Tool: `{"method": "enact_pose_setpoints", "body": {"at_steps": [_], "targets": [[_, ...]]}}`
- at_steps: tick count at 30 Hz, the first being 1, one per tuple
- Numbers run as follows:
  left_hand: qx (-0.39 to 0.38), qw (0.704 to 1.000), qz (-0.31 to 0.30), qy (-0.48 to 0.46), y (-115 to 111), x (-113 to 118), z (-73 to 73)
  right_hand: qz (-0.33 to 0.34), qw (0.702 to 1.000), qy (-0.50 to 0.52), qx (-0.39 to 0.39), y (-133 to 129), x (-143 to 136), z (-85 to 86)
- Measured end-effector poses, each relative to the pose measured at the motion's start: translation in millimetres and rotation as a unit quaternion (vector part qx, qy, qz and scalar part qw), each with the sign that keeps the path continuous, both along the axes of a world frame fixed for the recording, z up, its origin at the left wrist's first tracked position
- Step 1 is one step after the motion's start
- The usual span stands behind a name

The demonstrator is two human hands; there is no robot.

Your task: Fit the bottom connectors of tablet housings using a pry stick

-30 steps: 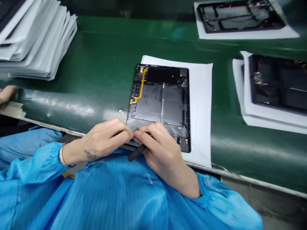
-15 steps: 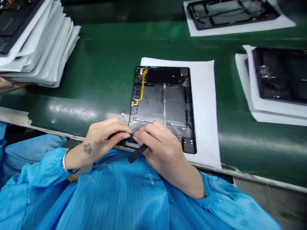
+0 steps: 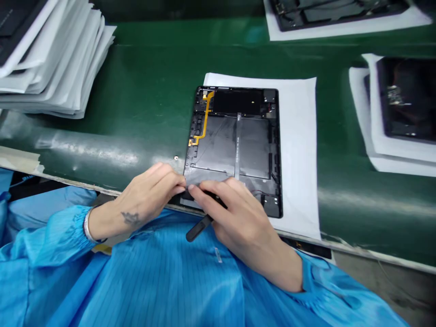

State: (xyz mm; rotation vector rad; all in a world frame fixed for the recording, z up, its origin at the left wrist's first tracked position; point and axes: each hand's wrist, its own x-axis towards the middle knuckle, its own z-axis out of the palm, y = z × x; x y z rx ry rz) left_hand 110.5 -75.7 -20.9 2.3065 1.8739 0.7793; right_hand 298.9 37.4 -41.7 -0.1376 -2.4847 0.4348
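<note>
An opened tablet (image 3: 218, 143) lies on a white sheet, its inside facing up, with an orange flex cable (image 3: 206, 118) down its left side. My left hand (image 3: 150, 190) is closed at the tablet's lower left edge, thumb and fingers pinched together; what they hold, if anything, is hidden. My right hand (image 3: 238, 213) rests over the lower part of the tablet. It grips a slim black tool (image 3: 199, 228), whose flat end points down toward my body. The right index fingertip touches the edge close to my left fingertips.
A tiny round metal part (image 3: 176, 157) lies on the green bench (image 3: 146, 91), left of the tablet. Stacked white sheets (image 3: 71, 68) with a dark panel on top stand at left. More opened tablets (image 3: 408, 100) on paper lie at right and far right.
My right index finger has straightened toward the edge, and the black tool has shifted down slightly. The left fingers have curled in more. A person's hand by the stack has left view.
</note>
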Motion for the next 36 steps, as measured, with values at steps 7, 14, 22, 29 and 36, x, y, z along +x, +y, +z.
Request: {"method": "enact_pose_setpoints", "body": {"at_steps": [7,14,22,29,36], "targets": [[-0.028,0.993,-0.032,0.109,-3,1,12.9,0.017,0.998,-0.035,0.056,-1,-1,-0.7],[0.006,0.975,-0.067,0.21,-1,-4,14.0,0.007,0.992,-0.038,0.119,-5,-5,-0.4],[0.067,0.991,-0.022,0.111,-17,-11,0.5,0.028,0.989,-0.059,0.134,-4,-1,-5.5],[0.086,0.975,-0.064,0.197,-22,-8,0.7,0.036,0.989,-0.05,0.132,-3,-5,-6.5],[0.077,0.963,-0.099,0.238,-17,-5,9.0,0.007,0.997,-0.074,-0.014,10,12,23.3]]}}
